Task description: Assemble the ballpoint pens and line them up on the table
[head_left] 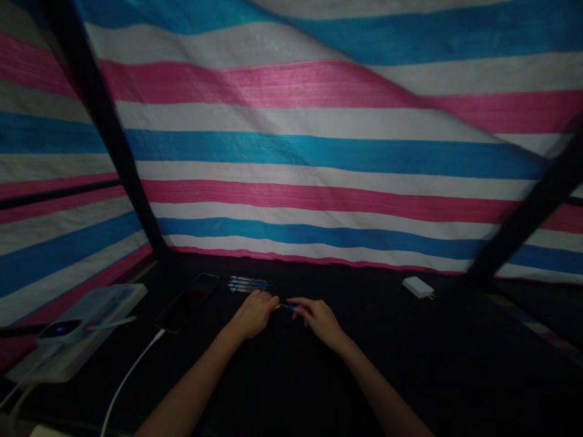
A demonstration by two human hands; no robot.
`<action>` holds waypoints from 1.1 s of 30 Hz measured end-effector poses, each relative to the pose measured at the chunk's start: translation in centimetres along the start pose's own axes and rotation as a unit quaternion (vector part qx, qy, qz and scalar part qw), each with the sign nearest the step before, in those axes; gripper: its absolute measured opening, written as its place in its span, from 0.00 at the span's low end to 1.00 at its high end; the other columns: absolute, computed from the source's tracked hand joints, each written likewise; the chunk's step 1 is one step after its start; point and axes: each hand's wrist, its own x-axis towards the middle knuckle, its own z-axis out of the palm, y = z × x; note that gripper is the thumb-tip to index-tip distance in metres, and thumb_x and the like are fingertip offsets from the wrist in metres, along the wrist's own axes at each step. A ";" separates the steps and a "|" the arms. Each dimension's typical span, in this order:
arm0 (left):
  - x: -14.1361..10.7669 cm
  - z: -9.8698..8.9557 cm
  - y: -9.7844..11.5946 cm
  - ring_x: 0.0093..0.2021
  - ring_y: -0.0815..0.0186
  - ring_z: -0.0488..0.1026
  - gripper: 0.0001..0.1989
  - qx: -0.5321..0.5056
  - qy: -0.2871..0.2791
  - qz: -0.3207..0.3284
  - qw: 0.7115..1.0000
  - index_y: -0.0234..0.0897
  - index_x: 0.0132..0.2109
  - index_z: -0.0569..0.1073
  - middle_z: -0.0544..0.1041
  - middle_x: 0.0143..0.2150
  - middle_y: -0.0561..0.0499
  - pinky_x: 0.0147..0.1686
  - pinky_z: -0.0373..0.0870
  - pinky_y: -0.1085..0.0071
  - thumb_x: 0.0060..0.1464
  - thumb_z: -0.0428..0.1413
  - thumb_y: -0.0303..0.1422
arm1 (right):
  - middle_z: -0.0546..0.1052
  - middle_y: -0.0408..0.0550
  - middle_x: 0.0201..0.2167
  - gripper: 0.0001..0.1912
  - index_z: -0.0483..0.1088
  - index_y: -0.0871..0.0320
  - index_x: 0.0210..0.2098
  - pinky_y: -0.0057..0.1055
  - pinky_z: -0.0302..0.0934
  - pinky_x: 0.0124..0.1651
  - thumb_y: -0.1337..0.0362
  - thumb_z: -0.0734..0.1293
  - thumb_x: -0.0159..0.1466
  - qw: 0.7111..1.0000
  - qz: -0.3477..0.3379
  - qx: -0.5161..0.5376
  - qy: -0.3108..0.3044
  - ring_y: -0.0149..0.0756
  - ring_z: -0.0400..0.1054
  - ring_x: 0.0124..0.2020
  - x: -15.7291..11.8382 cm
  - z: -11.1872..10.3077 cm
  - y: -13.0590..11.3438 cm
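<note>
Both hands meet over the dark tabletop around one slim pen (286,307) with a blue part. My left hand (256,314) is closed, its fingers at the pen's left end. From the other side my right hand (319,320) pinches the blue end between thumb and fingers. Just beyond the left hand lies a row of several clear pens (248,283) with blue parts, side by side. The left fingers partly cover the near right end of that row.
A black phone (189,302) with a white cable (132,370) lies to the left. Farther left, a pale plastic box (104,325) carries a small device (61,329) with a lit display. A white charger (418,287) sits at right. Dark poles and striped sheeting (319,158) enclose the table.
</note>
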 end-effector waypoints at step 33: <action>0.1 -0.1 0.3 0.36 0.64 0.67 0.08 0.005 -0.002 0.017 1.000 0.36 0.36 0.65 0.71 0.33 0.49 0.38 0.57 0.68 0.59 0.42 0.29 | 0.75 0.45 0.31 0.17 0.65 0.55 0.48 0.31 0.60 0.36 0.60 0.57 0.61 0.996 0.003 0.085 -0.039 0.31 0.66 0.29 0.1 0.1 0.5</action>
